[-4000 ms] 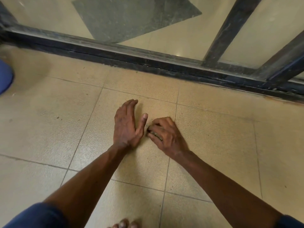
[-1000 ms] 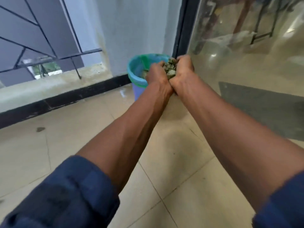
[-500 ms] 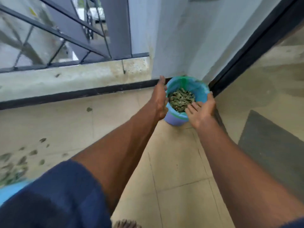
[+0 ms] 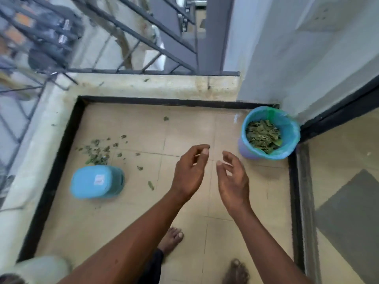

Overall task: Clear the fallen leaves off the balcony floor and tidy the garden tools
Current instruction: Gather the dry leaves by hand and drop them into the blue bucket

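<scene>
Green leaves (image 4: 262, 136) already fill much of the lined blue bin (image 4: 287, 128), which stands in the far right corner against the wall and the door frame. The rest of the job lies at far left, where a loose scatter of fallen leaves (image 4: 96, 152) is spread on the tiled floor (image 4: 184, 124) just beyond a pale blue plastic object (image 4: 96, 181) I cannot identify. The left hand (image 4: 189, 173) and right hand (image 4: 232, 181) hang side by side above the middle of the floor, fingers loosely curled, apart and holding nothing. No garden tools show. The scatter and the bin are well apart, so a handful carried across could shed pieces along the way. Wind through the open railing (image 4: 131, 37) could spread the light leaves, a bare foot (image 4: 171, 239) could tread on them, and the single far leaf (image 4: 166, 118) is easy to overlook.
</scene>
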Tool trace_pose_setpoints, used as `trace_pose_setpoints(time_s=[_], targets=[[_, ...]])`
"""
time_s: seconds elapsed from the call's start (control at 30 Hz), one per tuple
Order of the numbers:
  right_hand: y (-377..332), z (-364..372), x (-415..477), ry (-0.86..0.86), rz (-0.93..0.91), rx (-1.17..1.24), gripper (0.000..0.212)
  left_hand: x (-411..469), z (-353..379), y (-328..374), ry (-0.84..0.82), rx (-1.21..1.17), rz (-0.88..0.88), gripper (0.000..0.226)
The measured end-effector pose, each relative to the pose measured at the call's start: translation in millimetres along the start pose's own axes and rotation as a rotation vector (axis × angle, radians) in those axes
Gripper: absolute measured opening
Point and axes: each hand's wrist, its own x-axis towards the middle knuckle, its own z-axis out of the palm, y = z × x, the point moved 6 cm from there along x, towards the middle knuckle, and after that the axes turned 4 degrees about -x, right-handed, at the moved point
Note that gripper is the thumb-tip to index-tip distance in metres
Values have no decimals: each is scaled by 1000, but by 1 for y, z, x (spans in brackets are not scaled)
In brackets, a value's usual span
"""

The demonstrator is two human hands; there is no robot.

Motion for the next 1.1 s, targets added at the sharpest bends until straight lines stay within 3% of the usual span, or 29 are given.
trace_pose_setpoints(time_s=[0.27, 0.47, 0.7, 0.83, 1.1], targets=[[-12, 10, -98, -339, -8, -194, 32, -127, -85, -8, 357, 106, -114, 24], [-33, 78, -132, -617, -84, -477, 34, -208, -165, -67, 627, 94, -318, 23], [-32, 181, -161, -983, -107, -833, 34, -278, -233, -144, 572, 102, -522, 41], [-37, 226, -164, -1004, -118, -910, 34, -294, -276, -179, 486, 157, -615, 54], [-45, 325, -141, -1002, -125, -973, 33, -265, -342, -230, 495, 32, -696, 65]])
